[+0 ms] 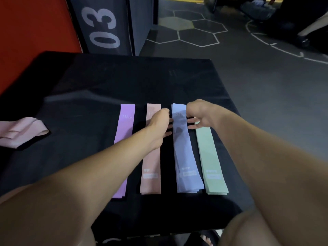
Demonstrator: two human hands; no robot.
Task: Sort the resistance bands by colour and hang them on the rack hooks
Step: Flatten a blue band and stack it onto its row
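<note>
Four flat resistance bands lie side by side on a black box top [88, 86]: a purple band [125, 128], a salmon pink band [151, 167], a blue band [184, 157] and a green band [209, 157]. My left hand [159, 128] lies over the upper part of the pink band, its fingers reaching to the blue band's left edge. My right hand [198, 114] is at the blue band's right edge, fingers pointing left and touching it. Both hands have fairly straight fingers flanking the blue band. No rack or hooks are in view.
A folded pale pink band [23, 132] lies at the left edge of the box top. Behind stand a dark box marked 03 [104, 27] and an orange panel [35, 29]. Grey floor with white hexagon lines [195, 31] spreads to the right.
</note>
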